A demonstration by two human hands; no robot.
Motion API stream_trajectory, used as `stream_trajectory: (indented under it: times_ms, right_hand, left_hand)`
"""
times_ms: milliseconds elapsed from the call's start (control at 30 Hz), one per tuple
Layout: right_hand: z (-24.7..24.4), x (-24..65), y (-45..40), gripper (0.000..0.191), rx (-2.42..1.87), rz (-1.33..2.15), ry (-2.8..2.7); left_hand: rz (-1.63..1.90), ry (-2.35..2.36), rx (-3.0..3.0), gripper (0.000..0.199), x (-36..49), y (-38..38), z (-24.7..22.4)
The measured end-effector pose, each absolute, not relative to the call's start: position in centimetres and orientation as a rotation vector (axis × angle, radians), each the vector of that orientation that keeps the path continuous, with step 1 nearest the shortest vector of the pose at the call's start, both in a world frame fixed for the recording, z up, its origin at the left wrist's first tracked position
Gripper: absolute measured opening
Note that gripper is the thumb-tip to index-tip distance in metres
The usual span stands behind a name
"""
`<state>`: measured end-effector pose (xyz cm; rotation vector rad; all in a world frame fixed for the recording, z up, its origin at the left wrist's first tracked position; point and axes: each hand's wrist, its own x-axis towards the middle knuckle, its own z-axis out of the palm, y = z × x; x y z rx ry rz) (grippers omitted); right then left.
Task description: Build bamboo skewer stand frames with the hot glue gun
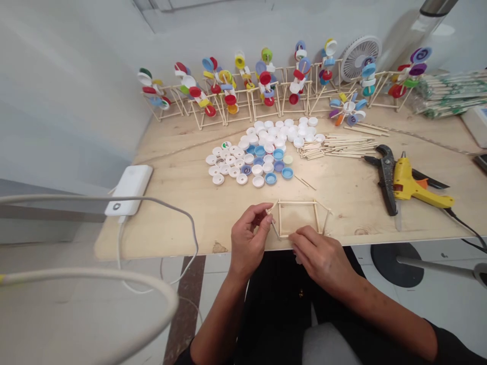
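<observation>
A small frame of thin wooden sticks (299, 203) lies at the table's front edge, a rectangle with a pointed triangle at its left and right ends. My left hand (249, 238) pinches the peak of the left triangle between thumb and fingers. At the near long stick, my right hand (321, 256) is closed with its fingertips on the frame's lower edge; part of that stick is hidden behind them. Beyond the frame lie white and blue bottle caps (257, 170) and two short loose sticks (305, 182).
Several stick stands with coloured cap wheels (230, 100) line the back. Loose sticks (342, 146), a yellow glue gun (409, 180) and a black clamp-like tool (387, 177) are on the right. A white power bank (131, 188) with a cable sits left; a white fan (359, 58) stands behind.
</observation>
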<state>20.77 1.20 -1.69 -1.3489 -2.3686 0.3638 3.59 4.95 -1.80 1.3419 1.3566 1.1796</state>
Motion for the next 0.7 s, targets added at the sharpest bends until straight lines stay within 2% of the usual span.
stream_trajectory:
  times_ms: [233, 700]
  right_hand:
    - [-1.85, 20.32, 1.81, 0.018, -1.446, 0.21, -2.537]
    - [-2.06, 19.82, 1.95, 0.017, -1.533, 0.154, -2.516]
  left_hand:
    - [1.184, 1.358, 1.319, 0.021, 3.74, 4.93, -1.73]
    - [1.167, 1.349, 1.337, 0.021, 3.78, 4.8, -1.66]
